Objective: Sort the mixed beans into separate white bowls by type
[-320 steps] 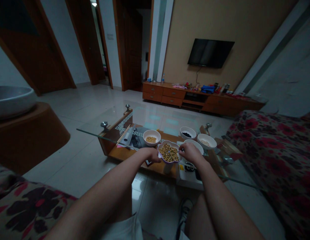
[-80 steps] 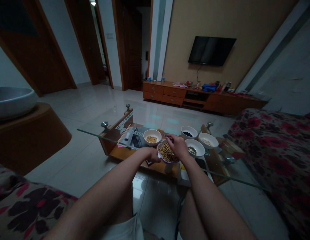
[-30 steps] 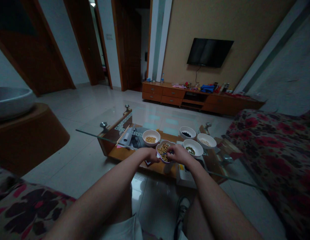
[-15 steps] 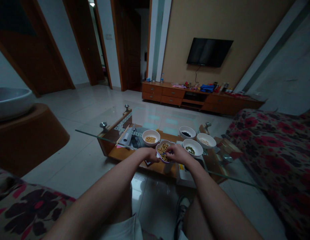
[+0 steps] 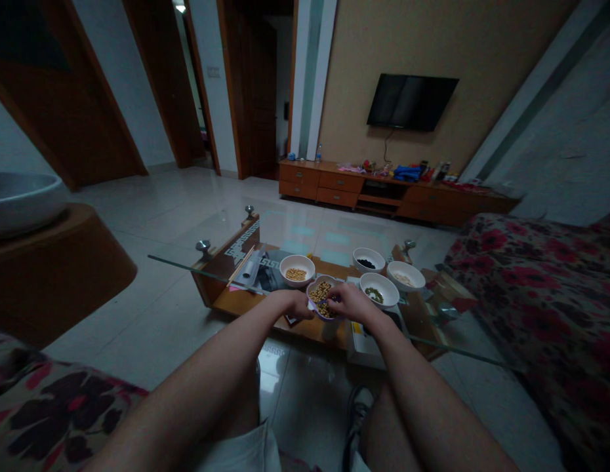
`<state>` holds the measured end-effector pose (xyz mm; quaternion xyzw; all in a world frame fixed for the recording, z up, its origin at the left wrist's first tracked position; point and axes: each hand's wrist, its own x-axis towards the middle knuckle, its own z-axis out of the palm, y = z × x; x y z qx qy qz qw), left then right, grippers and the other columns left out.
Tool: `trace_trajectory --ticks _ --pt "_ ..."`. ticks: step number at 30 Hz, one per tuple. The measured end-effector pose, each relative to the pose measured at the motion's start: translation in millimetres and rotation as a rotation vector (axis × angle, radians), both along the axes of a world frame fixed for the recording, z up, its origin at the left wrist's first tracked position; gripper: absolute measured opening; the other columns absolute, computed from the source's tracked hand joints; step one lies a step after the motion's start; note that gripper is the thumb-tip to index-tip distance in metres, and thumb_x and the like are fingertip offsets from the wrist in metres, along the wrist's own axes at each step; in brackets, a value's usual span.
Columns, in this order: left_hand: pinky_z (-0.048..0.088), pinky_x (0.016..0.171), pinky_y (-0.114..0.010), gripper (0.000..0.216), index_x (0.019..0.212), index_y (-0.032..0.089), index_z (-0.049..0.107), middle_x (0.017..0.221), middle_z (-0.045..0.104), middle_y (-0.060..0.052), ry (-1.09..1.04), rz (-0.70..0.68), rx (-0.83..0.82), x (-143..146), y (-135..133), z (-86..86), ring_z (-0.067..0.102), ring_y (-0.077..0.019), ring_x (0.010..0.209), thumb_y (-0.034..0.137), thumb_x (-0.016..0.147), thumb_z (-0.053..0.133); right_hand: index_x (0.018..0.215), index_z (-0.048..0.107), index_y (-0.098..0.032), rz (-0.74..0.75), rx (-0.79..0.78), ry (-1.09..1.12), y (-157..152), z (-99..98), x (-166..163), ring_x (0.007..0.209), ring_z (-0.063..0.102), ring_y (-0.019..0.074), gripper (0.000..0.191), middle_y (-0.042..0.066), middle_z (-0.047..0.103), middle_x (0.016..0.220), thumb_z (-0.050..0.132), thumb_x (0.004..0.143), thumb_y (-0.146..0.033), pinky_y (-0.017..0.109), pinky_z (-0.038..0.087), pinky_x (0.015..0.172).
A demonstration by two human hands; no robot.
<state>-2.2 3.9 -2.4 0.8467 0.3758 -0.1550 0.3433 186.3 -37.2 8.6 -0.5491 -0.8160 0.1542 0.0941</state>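
Note:
A scalloped, purple-rimmed bowl [image 5: 321,290] of mixed light and dark beans sits at the near edge of the glass table. My left hand [image 5: 299,304] is closed on its left rim. Over the bowl's right side is my right hand [image 5: 351,303], fingers pinched together among the beans. A small bluish-purple sliver shows at the fingertips, too small to name. Just behind stands a white bowl [image 5: 297,263] with pale yellow beans. To the right are white bowls holding green beans [image 5: 376,295], black beans [image 5: 366,263] and whitish pieces [image 5: 402,278].
The glass tabletop [image 5: 216,270] has a wooden shelf below with papers. Chopsticks [image 5: 242,265] lie at the left. A white box [image 5: 366,347] is under the right side. Flowered sofas [image 5: 506,262] flank the table; a low cabinet [image 5: 339,187] and television [image 5: 413,103] are beyond.
The fingers of my right hand have shifted very slightly in the bean bowl, and the bluish-purple sliver looks a little different. My left hand and the bowls stay in place.

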Motion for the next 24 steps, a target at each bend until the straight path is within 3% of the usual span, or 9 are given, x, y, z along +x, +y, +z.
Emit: trace_trajectory --ticks 11,19,24 --pt "0.047 0.056 -0.023 0.028 0.098 0.016 0.065 0.074 0.066 -0.004 0.034 0.013 0.035 -1 1 -1.4 0.056 -0.0138 0.057 0.033 0.077 0.055 0.087 0.073 -0.02 -0.052 0.078 0.076 1 5.9 13 0.067 0.06 0.0142 0.023 0.005 0.072 0.082 0.053 0.079 -0.027 0.022 0.038 0.059" --pt "0.048 0.055 -0.026 0.032 0.099 0.015 0.066 0.081 0.067 -0.007 0.072 0.04 0.013 -1 0 -0.4 0.057 -0.0151 0.057 0.035 0.078 0.052 0.089 0.074 -0.02 -0.362 0.301 0.136 -9 26.9 68 0.072 0.063 0.0182 0.028 0.006 0.073 0.083 0.052 0.08 -0.033 0.027 0.045 0.068" --pt "0.048 0.056 -0.026 0.033 0.099 0.014 0.066 0.08 0.067 -0.007 0.091 0.026 0.013 0 -1 3.6 0.057 -0.0155 0.058 0.035 0.078 0.051 0.087 0.074 -0.02 -0.49 0.344 0.024 -14 24.5 95 0.074 0.063 0.0201 0.029 0.007 0.072 0.081 0.053 0.078 -0.036 0.027 0.042 0.065"
